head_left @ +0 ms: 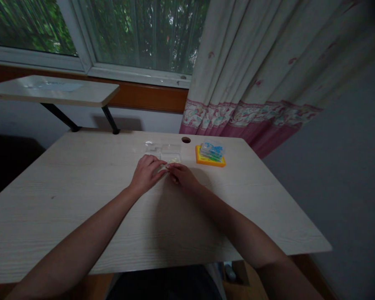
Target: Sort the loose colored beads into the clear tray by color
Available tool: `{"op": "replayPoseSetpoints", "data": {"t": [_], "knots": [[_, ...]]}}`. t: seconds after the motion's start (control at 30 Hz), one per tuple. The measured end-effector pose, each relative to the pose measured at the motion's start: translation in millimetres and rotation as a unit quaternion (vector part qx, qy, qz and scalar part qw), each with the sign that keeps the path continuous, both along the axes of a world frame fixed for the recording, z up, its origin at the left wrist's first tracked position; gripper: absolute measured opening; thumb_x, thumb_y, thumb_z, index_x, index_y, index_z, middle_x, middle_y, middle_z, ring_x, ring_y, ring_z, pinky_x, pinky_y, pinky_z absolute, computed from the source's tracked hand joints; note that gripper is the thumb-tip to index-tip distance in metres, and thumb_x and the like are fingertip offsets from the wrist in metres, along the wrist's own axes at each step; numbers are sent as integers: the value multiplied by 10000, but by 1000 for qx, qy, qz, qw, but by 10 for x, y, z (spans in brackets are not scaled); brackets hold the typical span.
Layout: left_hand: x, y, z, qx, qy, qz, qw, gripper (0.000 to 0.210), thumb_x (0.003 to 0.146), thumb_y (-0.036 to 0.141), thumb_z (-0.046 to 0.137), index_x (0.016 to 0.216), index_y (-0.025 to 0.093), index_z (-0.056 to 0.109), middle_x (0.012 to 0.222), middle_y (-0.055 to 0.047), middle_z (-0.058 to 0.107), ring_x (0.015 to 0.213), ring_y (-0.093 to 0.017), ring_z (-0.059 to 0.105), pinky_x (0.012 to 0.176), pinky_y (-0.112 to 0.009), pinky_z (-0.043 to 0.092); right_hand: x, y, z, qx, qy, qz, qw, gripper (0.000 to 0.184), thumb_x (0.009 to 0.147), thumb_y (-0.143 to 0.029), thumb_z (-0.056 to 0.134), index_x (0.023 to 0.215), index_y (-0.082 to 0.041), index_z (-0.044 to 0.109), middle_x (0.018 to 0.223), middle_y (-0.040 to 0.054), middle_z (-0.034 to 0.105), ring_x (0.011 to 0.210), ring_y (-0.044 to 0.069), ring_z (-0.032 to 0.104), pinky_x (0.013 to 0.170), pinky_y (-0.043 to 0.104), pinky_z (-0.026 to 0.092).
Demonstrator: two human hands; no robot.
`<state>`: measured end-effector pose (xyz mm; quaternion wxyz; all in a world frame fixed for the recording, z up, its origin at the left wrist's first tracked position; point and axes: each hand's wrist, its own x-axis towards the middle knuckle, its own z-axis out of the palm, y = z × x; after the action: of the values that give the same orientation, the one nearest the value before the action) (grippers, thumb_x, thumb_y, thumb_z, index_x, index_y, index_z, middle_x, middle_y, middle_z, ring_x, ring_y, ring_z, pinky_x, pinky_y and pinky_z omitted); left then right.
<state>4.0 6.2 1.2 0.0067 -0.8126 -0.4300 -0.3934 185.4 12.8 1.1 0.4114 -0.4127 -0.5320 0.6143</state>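
My left hand [148,171] and my right hand [180,173] meet over the middle of the pale wooden table [90,200]. Thumb and fingers of each are pinched close together, nearly touching the other hand. Whatever lies between the fingertips is too small to make out. Just beyond them lies a clear plastic box [171,148] with its lid folded open. Some small yellowish bits [174,160] show in its near right part. My left hand covers part of the box.
To the right, a clear case with blue and green pieces [212,149] rests on an orange-yellow tray [210,163]. A round cable hole [186,140] is near the back edge. A raised shelf [59,89] stands back left; a curtain [237,83] hangs behind.
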Motion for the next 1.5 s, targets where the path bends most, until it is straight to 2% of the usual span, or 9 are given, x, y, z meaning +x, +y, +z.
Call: {"op": "replayPoseSetpoints", "data": {"t": [0.27, 0.43, 0.6, 0.7, 0.77, 0.87, 0.93, 1.1, 1.5], "knots": [[-12, -15, 9, 2, -13, -4, 1000, 223, 907, 414, 579, 989, 246, 701, 905, -60, 659, 919, -219, 561, 838, -373, 429, -12, -38, 46, -38, 28, 9, 999, 361, 686, -528, 689, 730, -189, 571, 530, -77, 455, 457, 66, 368, 433, 213, 256], [-51, -22, 34, 13, -6, 6, 1000, 235, 932, 393, 543, 1003, 258, 722, 880, -58, 679, 892, -215, 567, 822, -378, 430, 2, -33, 34, -41, 36, 10, 998, 350, 709, -527, 658, 730, -188, 576, 549, -66, 465, 467, 69, 372, 434, 212, 265], [-83, -7, 43, 6, -11, 7, 1000, 240, 932, 390, 538, 990, 267, 736, 861, -61, 674, 893, -218, 562, 812, -380, 432, 6, -9, -25, -14, -5, 9, 1000, 361, 758, -540, 607, 748, -179, 596, 574, -53, 489, 463, 70, 386, 435, 209, 297], [-87, 10, 32, 4, -42, 6, 999, 221, 925, 373, 552, 934, 242, 730, 864, -58, 667, 885, -207, 564, 824, -369, 439, 11, 12, -72, 48, -75, 33, 996, 346, 833, -505, 549, 862, -176, 653, 651, -36, 548, 477, 75, 423, 458, 209, 341], [-99, 30, 21, 7, -73, 22, 997, 198, 916, 356, 567, 903, 227, 716, 861, -53, 658, 879, -202, 562, 829, -363, 441, 10, 17, -87, 142, -168, 36, 975, 272, 869, -408, 546, 934, -184, 687, 720, -19, 581, 547, 86, 477, 531, 217, 394], [-150, 81, 1, -1, -109, 69, 992, 169, 901, 335, 583, 884, 218, 703, 868, -51, 635, 887, -205, 558, 831, -361, 441, -9, -6, -82, 290, -309, 29, 905, 192, 863, -231, 589, 1004, -185, 710, 813, 14, 606, 713, 113, 537, 709, 245, 442], [-202, 125, -20, -12, -122, 102, 987, 156, 888, 330, 593, 882, 219, 703, 873, -51, 619, 896, -212, 555, 840, -367, 441, -28, -37, -76, 334, -364, 39, 869, 216, 866, -190, 593, 1052, -185, 703, 872, 32, 616, 774, 125, 552, 768, 256, 446], [-315, 220, -98, -29, -120, 143, 982, 154, 859, 331, 620, 889, 218, 720, 869, -51, 594, 897, -223, 545, 871, -392, 430, -53, -81, -110, 351, -425, 38, 833, 264, 882, -250, 611, 1135, -215, 678, 1069, 53, 615, 801, 125, 584, 778, 250, 461], [-360, 290, -196, -46, -82, 165, 982, 273, 914, 361, 529, 931, 199, 747, 853, -71, 586, 895, -225, 538, 871, -400, 427, -93, -96, -53, 360, -474, 62, 801, 214, 942, -229, 515, 1005, -193, 716, 1006, 58, 601, 837, 144, 578, 741, 239, 436]]}}
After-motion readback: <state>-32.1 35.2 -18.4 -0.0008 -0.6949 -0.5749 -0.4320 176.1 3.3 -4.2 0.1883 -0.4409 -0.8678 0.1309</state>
